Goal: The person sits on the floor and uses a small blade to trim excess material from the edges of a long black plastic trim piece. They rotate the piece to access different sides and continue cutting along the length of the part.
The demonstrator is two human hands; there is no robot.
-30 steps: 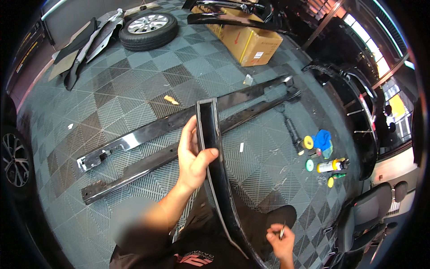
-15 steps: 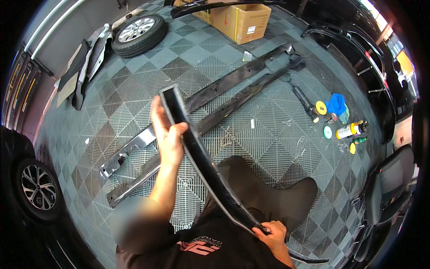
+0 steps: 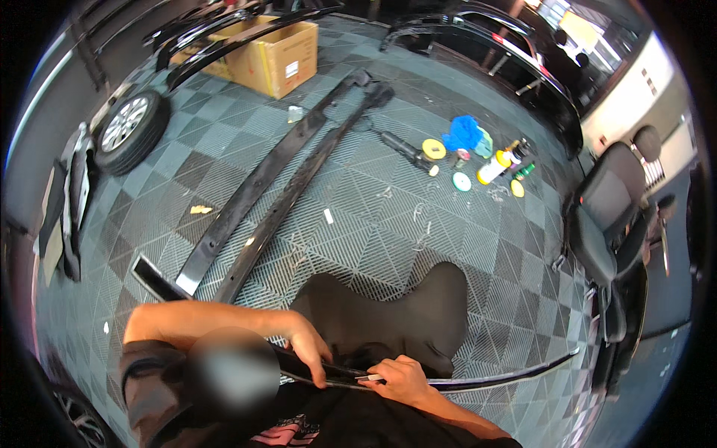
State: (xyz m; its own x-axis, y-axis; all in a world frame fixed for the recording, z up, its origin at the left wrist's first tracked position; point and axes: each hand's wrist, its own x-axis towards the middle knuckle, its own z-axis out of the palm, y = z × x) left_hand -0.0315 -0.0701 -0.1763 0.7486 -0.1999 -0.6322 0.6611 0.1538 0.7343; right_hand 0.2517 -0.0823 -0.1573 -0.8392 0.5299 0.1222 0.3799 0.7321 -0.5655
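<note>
One long, curved black trim strip [image 3: 340, 375] lies across the person's lap [image 3: 377, 317]. Fingers of the right hand [image 3: 403, 377] are clamped on a slim silvery tool [image 3: 368, 378] over it; those of the left hand [image 3: 310, 352] touch it, their grip unclear. Two black panels [image 3: 260, 179] lie beyond on the tiled floor [image 3: 388, 235].

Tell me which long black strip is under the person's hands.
The curved strip nearest the shirt, with left hand and right hand over it; two strips beyond lie untouched on the floor.

A black shirt [image 3: 358, 420] — short-sleeved, pink-printed — tops dark trousers [image 3: 381, 321].
</note>
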